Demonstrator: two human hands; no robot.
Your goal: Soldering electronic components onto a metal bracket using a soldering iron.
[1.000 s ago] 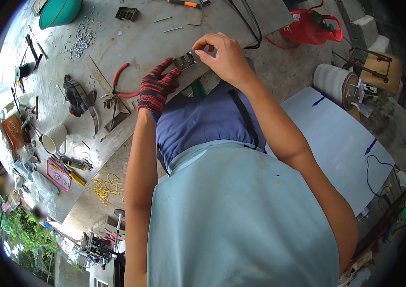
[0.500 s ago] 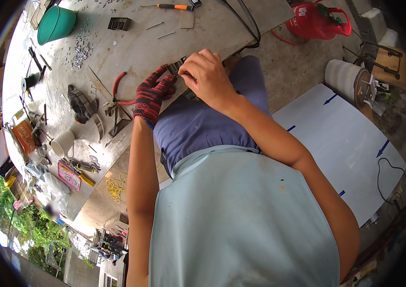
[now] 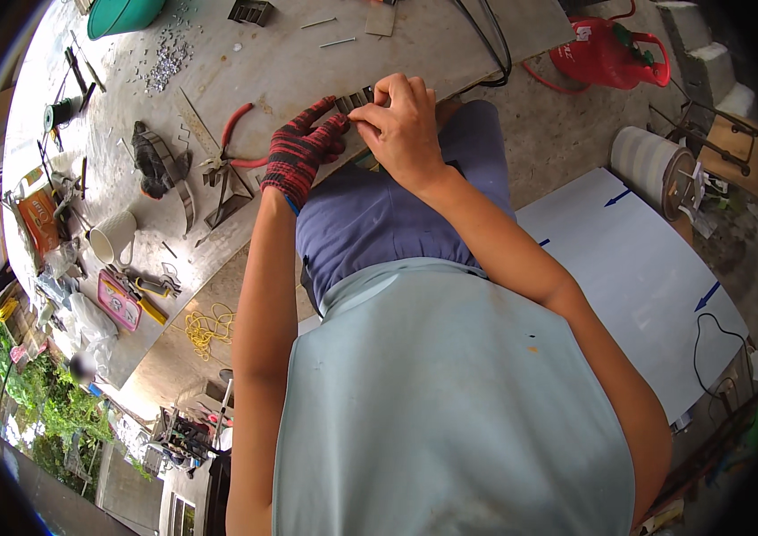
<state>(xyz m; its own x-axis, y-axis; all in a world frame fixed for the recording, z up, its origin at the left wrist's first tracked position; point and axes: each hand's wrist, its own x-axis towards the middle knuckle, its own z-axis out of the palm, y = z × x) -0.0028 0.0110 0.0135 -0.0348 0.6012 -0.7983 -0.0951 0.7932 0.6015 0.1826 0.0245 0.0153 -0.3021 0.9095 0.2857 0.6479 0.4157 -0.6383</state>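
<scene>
Head view: the left hand [image 3: 303, 154], in a red-and-black knitted glove, holds the left end of a small dark slotted metal piece [image 3: 354, 100] between its fingers, at the near edge of a broad grey table [image 3: 280, 76]. Just to the right, the bare right hand [image 3: 404, 129] has its thumb and forefinger narrowed to a pinch beside that piece; whether anything sits between their tips cannot be told. Left of the glove lie red-handled metal pliers [image 3: 236, 123]. Farther left stands a white mug with a handle [image 3: 113, 238]. On the far side are two thin silvery nails [image 3: 338, 42], a dark box-shaped metal piece [image 3: 250, 12] and a scatter of small silvery bits [image 3: 164, 66], near a round green bucket [image 3: 124, 14]. Far right, beyond the table, stands a red metal gas cylinder [image 3: 600, 54].
</scene>
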